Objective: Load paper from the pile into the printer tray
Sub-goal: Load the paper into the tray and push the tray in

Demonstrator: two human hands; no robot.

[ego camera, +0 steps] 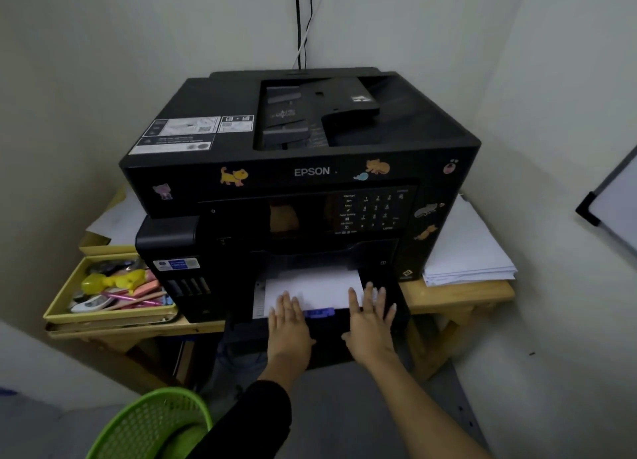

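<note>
A black Epson printer (pixel 303 155) with cat stickers stands on a wooden table. Its paper tray (pixel 241 331) is pulled partly out at the bottom front, with white sheets (pixel 313 288) lying in it and a blue guide (pixel 320 312) at the sheets' near edge. My left hand (pixel 287 324) lies flat, fingers spread, on the near left part of the sheets. My right hand (pixel 372 320) lies flat on the near right part, its fingertips over the tray's right side. A pile of white paper (pixel 465 252) sits on the table to the printer's right.
A yellow tray (pixel 62 307) of pens and stationery sits left of the printer, loose sheets (pixel 117 217) behind it. A green mesh basket (pixel 151 420) stands on the floor at lower left. Cables (pixel 303 21) run up the wall. A whiteboard corner (pixel 610 196) shows at right.
</note>
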